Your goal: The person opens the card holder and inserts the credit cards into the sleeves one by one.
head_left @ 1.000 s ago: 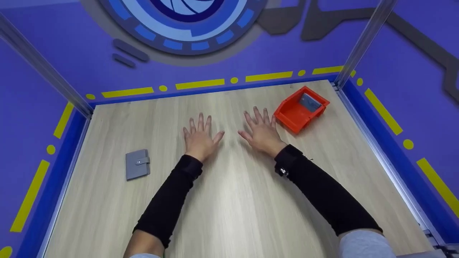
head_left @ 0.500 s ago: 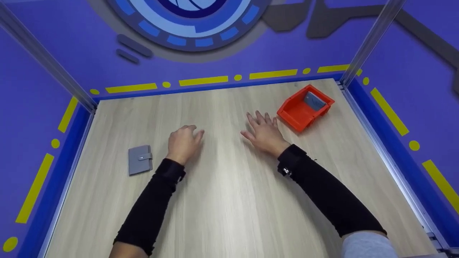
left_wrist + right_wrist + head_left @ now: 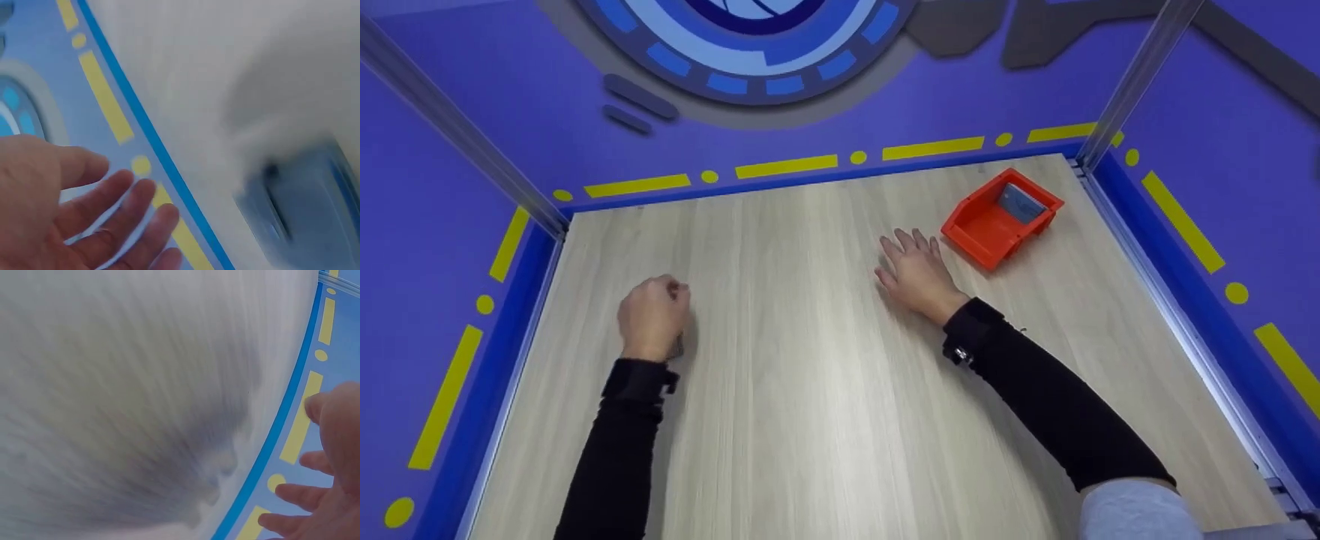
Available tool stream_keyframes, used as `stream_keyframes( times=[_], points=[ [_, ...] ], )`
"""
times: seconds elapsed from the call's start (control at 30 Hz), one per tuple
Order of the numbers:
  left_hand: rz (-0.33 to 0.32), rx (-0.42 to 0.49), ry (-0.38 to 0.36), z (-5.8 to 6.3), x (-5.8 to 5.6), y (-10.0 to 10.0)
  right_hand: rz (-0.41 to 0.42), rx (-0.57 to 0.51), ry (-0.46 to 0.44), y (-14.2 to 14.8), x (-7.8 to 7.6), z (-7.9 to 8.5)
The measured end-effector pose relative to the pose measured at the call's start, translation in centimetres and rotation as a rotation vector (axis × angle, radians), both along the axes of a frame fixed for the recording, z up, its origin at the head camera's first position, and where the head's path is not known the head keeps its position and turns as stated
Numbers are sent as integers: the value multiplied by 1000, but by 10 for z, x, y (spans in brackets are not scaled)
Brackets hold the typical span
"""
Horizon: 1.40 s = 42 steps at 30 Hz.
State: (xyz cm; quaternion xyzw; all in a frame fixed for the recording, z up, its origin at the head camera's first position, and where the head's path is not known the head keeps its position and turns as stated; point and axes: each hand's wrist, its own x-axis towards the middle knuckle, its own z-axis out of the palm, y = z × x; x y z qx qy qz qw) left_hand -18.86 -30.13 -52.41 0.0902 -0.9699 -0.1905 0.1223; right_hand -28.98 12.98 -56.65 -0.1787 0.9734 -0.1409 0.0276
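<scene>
My left hand (image 3: 652,315) is over the grey snap-strap wallet (image 3: 312,211) at the left of the table. From the head view, the hand covers nearly all of the wallet. In the left wrist view the wallet is blurred and lies apart from the loosely bent fingers (image 3: 143,225), which hold nothing. My right hand (image 3: 919,276), fingers spread, is low over the table just left of an orange-red plastic bin (image 3: 986,231). It too holds nothing.
A flat grey piece (image 3: 1023,203) shows inside the bin at its far end. Blue-purple panels (image 3: 780,142) wall the wooden table (image 3: 802,337) at the back and both sides, with metal posts in the corners.
My left hand has swung left from the middle of the table to over the wallet, its fingers bending from straight to loosely curled. The right hand has hardly moved.
</scene>
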Motion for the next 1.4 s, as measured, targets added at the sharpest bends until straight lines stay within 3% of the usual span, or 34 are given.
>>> stream_keyframes(
  times=[0.23, 0.47, 0.57, 0.83, 1.1, 1.3, 1.4],
  points=[
    [96, -52, -88, -10, 26, -35, 6, -40, 22, 5, 0, 0],
    [118, -81, -355, -22, 37, -42, -3, -51, -1, 7, 1, -3],
    [110, -67, -410, -23, 38, -42, 1, -60, 9, 8, 2, -5],
    [122, 32, -396, -24, 39, -41, 12, -86, 27, 14, 4, -7],
    [162, 199, -303, -27, 31, -43, 6, -100, 25, 18, 3, -7],
    [205, 260, -280, -21, 21, -39, 14, -90, 13, 18, 3, -6],
    [218, 282, -271, -12, 19, -31, 8, -93, 5, 19, 4, -5]
  ],
)
